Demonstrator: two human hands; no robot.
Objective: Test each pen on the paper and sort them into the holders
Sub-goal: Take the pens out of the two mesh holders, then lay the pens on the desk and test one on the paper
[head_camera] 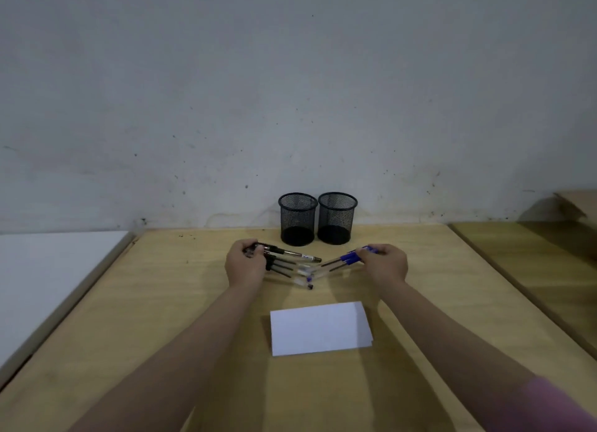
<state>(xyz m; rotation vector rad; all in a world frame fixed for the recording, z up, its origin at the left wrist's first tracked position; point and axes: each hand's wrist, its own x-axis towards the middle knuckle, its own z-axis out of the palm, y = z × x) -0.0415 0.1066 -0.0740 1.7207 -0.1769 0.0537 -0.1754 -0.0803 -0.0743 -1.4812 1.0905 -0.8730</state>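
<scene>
Head view: left hand curled round bunch of black pens, tips fanned toward centre. Right hand gripping bunch of blue pens, tips pointing left, meeting black ones. Both bunches low over wooden table. White paper nearer, between forearms. Two black mesh holders side by side, upright, against wall.

pen count blurred, cardboard cut off
</scene>
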